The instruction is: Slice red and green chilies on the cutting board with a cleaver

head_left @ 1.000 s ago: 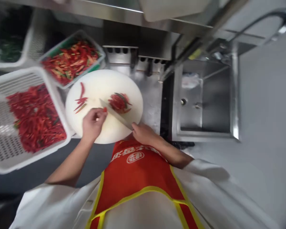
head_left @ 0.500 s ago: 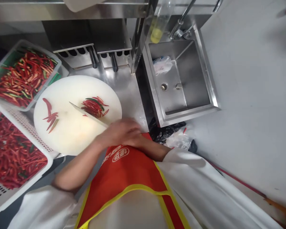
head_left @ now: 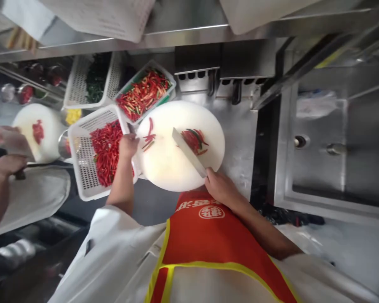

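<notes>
My right hand (head_left: 220, 186) grips the handle of a cleaver (head_left: 189, 153). Its blade slants across the round white cutting board (head_left: 164, 174), beside a pile of red and green chili strips (head_left: 193, 141). A few more red chili pieces (head_left: 149, 138) lie at the board's left side. My left hand (head_left: 128, 145) is at the right rim of a white perforated basket (head_left: 85, 179) of red chilies (head_left: 105, 155). Its fingers are blurred, so whether they grip the rim is unclear.
Behind the board stands a clear tub of cut chilies (head_left: 145, 93). Knife holders (head_left: 197, 80) hang beyond it under a steel shelf (head_left: 183, 37). A sink (head_left: 318, 168) is to the right. On the left, a co-worker's hands (head_left: 9, 162) hold a cleaver by another board (head_left: 47, 122).
The view has swung left. My hands, together near the cleaver's handle before, are now apart: the left has moved to the basket's rim, while the right stays on the cleaver.
</notes>
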### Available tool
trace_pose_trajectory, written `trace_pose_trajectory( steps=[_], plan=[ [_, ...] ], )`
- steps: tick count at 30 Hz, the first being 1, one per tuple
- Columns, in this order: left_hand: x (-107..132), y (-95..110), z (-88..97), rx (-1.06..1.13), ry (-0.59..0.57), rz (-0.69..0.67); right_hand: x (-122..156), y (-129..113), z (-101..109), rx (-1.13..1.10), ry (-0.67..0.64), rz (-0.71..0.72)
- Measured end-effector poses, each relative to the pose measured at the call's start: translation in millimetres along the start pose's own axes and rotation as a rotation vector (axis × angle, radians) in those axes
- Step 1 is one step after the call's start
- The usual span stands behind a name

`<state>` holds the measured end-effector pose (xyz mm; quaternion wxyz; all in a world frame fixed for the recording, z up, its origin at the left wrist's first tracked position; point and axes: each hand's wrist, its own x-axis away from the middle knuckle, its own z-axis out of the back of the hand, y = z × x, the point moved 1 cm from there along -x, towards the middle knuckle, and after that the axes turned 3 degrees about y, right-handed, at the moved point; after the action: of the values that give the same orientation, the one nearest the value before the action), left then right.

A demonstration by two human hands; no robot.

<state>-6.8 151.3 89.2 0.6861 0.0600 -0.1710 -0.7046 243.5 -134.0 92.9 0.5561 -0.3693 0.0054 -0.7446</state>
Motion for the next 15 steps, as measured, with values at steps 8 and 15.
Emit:
trace_pose_trajectory(
  steps=[8, 15],
  plan=[
    [29, -6, -45.4, 0.008, 0.061, -0.214, 2, -3, -1, 0.038, 0.027, 0.042],
    [54, -14, -62.9, 0.107, 0.01, -0.494, 15, 6, -3, -0.03, 0.013, 0.108]
  ],
)
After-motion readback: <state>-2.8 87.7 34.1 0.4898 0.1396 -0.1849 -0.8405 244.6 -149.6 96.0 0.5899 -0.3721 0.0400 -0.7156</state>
